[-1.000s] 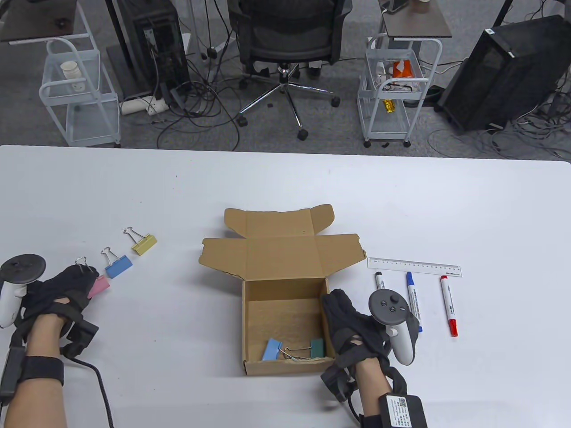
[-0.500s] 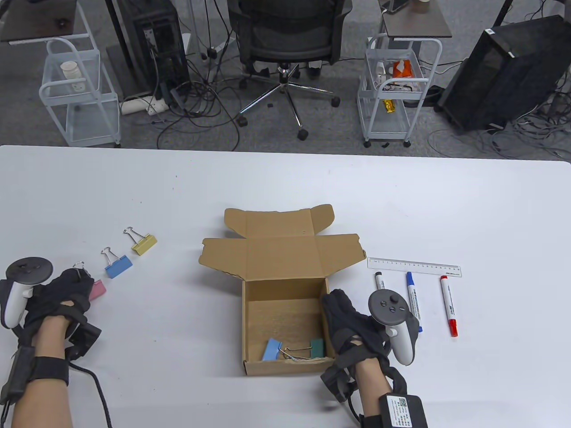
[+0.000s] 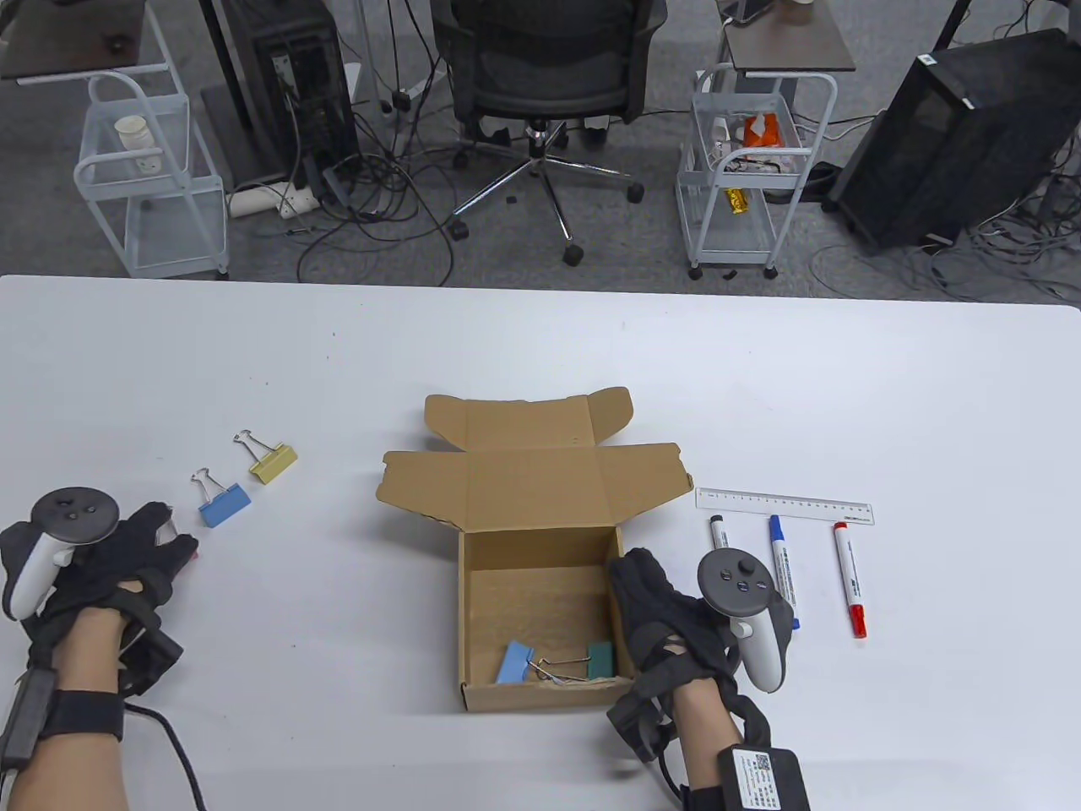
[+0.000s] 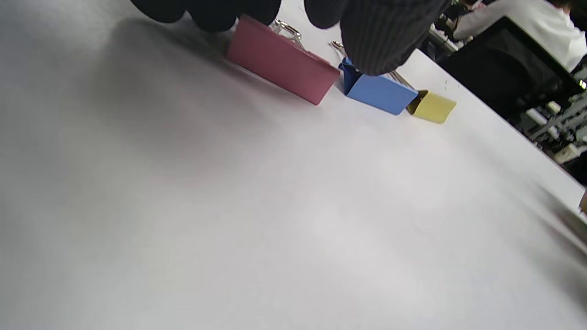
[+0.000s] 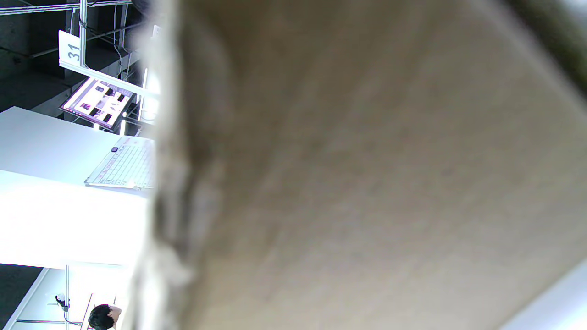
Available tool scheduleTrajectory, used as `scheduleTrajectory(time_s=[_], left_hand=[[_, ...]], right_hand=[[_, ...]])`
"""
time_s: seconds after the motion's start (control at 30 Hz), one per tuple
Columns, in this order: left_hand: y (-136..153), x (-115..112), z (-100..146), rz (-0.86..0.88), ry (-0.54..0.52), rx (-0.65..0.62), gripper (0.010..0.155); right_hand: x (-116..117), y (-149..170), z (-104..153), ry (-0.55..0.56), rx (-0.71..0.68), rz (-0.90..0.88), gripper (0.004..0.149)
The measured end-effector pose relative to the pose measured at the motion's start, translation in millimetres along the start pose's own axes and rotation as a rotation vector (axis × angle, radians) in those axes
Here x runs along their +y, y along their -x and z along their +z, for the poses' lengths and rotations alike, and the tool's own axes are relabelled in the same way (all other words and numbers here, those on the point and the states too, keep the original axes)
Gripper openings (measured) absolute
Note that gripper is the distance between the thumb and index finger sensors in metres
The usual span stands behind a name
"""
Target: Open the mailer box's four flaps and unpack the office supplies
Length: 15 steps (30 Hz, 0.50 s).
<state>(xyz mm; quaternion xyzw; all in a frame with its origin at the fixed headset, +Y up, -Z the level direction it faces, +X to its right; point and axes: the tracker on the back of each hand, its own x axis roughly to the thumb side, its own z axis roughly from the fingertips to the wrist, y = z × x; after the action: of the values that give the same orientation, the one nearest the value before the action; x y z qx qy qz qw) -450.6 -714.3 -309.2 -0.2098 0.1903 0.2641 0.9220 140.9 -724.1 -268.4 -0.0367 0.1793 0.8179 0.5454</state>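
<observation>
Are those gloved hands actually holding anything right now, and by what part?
The right hand grips the mailer box by its right wall. The left hand hovers over the pink binder clip, which lies on the table; no grip shows.

The table camera hangs high on the person's side and looks down and forward across the white desk point(image 3: 540, 355), taking in the whole top and, toward twelve o'clock, the floor with an office chair point(image 3: 540, 93).

The left wrist camera sits low and tilted, skimming the desk surface point(image 4: 229, 220) at very close range, with the gloved fingers point(image 4: 385, 36) hanging in at its top edge. It faces a pink binder clip point(image 4: 282, 62), a blue binder clip point(image 4: 380, 91) and a yellow binder clip point(image 4: 433, 106); the blue point(image 3: 225, 505) and yellow point(image 3: 273, 463) ones also show at nine o'clock in the table view.

The right wrist camera is pressed almost against the cardboard wall point(image 5: 367, 183) of the mailer box point(image 3: 540, 583) at the table view's centre; it is blurred. At its nine o'clock a strip of room shows.
</observation>
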Motion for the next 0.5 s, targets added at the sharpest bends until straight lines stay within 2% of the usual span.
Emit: scheduleTrajectory(time_s=[0.13,0.23,0.5], left_hand=[[-11,-7,-1,-0.168,-0.012,0.044,0.066],[-15,-9,-3,-0.176,-0.068,0.073,0.061],[-16,-11,-6,-0.194,-0.117,0.126,0.059]], right_hand=[[0,0,0,0.003,0.0,0.001,0.077],[0,1,1,0.004,0.0,-0.003,0.077],[0,0,1,0.0,-0.001,-0.001,0.077]])
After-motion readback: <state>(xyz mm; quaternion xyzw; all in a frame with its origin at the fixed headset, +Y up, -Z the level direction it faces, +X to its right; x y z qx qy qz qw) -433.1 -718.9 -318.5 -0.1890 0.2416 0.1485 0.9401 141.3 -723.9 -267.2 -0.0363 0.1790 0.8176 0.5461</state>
